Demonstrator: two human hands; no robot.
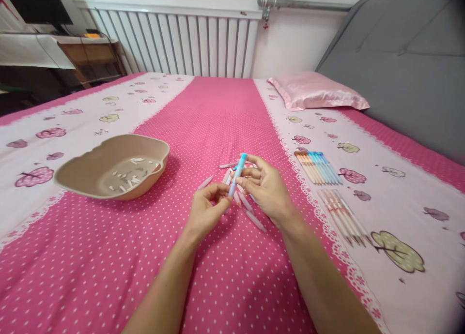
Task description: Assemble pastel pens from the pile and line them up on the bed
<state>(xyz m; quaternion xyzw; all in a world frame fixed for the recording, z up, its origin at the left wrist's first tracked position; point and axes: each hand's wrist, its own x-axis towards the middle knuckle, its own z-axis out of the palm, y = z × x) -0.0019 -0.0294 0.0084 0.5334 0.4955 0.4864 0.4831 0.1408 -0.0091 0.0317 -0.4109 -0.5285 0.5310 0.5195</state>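
Between my two hands is a slim pen (238, 174) with a bright blue end and a pale lilac body, tilted with the blue end up. My left hand (209, 205) pinches its lower end. My right hand (267, 189) grips it higher, with thumb and fingers near the blue part. Just under and behind the hands, several loose pale pink pens (254, 220) lie scattered on the bed, partly hidden by my fingers. To the right, a row of pens (317, 168) with brown and blue ends lies side by side. Nearer me is a second group of clear-and-pink pens (343, 215).
A beige basin (90, 172) with small white and grey scraps inside stands on the left. The bed has a pink dotted cover (225, 111). A pink pillow (317, 91) lies at the far right by a grey headboard (407, 68). A white radiator (181, 41) lines the back wall.
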